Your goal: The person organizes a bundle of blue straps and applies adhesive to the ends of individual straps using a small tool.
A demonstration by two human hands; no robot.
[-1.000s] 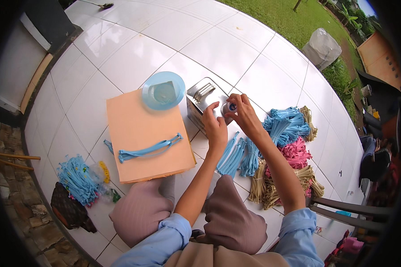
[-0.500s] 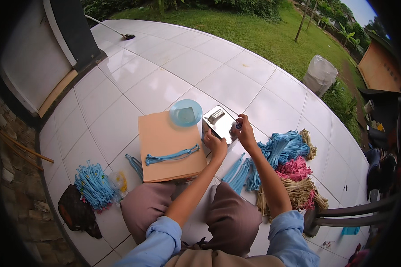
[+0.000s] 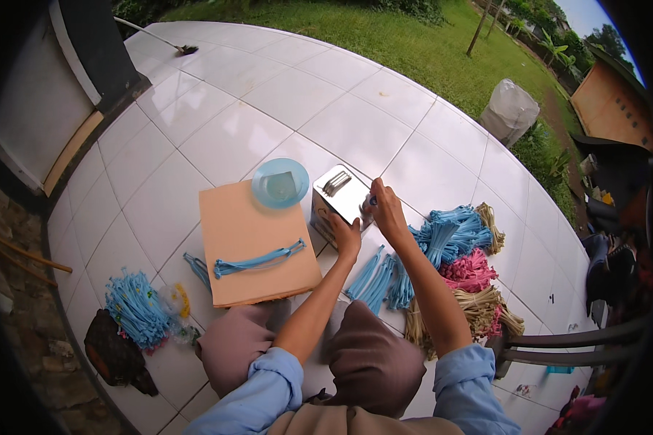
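Person sits on the white tiled floor (image 3: 218,138), both forearms coming up from the bottom edge to frame centre. Metal box (image 3: 339,199) sits just right of centre, lid up, shiny. Left hand (image 3: 347,233) is pressed against the box's lower right side, fingers curled on its edge, steadying it. Right hand (image 3: 386,212) is at the box's right edge, fingertips pinched on something small and blue there; too small to tell what. Box lies directly in front of and between the two hands, touching both.

Left of the box: tan board (image 3: 254,246) flat on the floor, with a light blue strip bundle (image 3: 257,259) lying across it and a light blue plastic bowl (image 3: 280,183) on its upper right corner. Right of the hands: heap of blue, pink and straw-coloured strips (image 3: 461,264). Loose blue strips (image 3: 376,275) lie just below the hands. Another blue bundle (image 3: 136,308) sits lower left, beside a dark bag (image 3: 116,357).
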